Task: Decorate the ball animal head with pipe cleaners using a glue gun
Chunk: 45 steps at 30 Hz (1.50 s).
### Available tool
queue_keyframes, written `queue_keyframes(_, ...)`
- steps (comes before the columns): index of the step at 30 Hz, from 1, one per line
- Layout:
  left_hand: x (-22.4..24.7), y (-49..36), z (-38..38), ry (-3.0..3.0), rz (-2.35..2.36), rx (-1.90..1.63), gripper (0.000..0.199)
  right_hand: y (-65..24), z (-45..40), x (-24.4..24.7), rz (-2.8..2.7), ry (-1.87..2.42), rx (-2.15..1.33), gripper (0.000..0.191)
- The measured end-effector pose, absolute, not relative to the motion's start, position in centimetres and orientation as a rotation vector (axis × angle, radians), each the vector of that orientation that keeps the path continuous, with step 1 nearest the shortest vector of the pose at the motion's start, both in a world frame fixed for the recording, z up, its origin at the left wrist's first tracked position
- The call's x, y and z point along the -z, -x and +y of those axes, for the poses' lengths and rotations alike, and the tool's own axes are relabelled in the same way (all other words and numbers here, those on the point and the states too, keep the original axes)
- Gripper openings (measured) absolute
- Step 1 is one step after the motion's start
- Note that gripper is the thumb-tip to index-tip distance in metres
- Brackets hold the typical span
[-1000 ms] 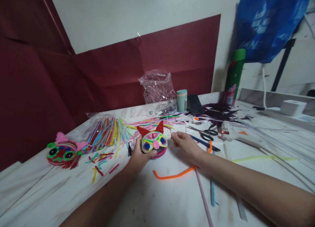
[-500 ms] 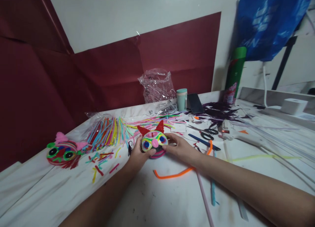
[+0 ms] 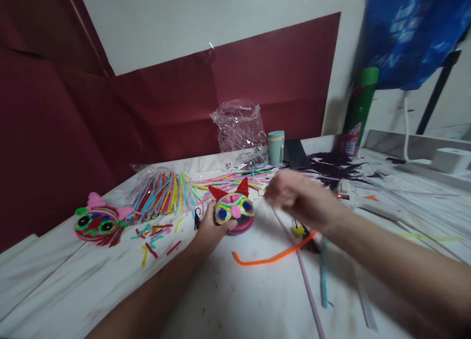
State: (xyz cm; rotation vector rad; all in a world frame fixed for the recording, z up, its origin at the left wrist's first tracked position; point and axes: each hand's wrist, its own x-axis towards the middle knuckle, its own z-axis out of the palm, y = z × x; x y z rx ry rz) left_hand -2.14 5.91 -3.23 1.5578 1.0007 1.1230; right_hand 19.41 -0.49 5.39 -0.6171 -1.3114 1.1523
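Cluttered white bench (image 3: 221, 299), with a red-eared craft face (image 3: 235, 211) near its middle, steadied from one side only

The left hand (image 3: 215, 226) is curled round the face's left side, thumb over its lower front; the right hand (image 3: 289, 194), apart from the face, has its fingers drawn in, but blur means I cannot tell whether it holds anything. Too firm a thumb could, I judge, dent the face or loosen its coiled trim, and a slack grip might let it twist. A low swing of the right hand might drag the orange pipe cleaner (image 3: 272, 259) or knock the mauve stick (image 3: 309, 290) aside
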Motion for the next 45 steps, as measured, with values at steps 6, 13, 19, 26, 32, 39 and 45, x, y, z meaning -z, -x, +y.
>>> queue_keyframes(6,3.2,2.2,5.9,-1.538,1.065,-1.103,0.071,-28.2,1.4,-10.4,-0.844,0.613,-0.693,0.039)
queue_keyframes(13,3.5,2.1,5.9,-1.526,0.995,-1.125,0.074,-22.8,4.0,-4.0,-1.014,1.004,-0.971,0.013)
queue_keyframes(19,3.8,1.7,5.1,-1.603,0.924,-1.124,0.091,-17.4,2.7,0.2,-1.368,1.142,-1.102,0.031)
queue_keyframes(26,3.6,1.6,4.5,-1.798,1.033,-1.119,0.088,-16.8,2.5,1.2,-1.347,1.100,-1.100,0.036)
queue_keyframes(32,3.3,1.4,4.2,-1.764,1.009,-1.127,0.086,-16.6,2.7,1.6,-1.311,0.950,-1.189,0.041)
queue_keyframes(39,3.1,1.4,4.5,-1.680,0.977,-1.143,0.086,-16.9,2.9,1.7,-1.174,0.972,-1.195,0.031)
queue_keyframes(45,3.1,2.4,5.7,-1.636,1.040,-1.114,0.076,-18.0,4.0,2.1,-1.080,1.091,-0.976,0.011)
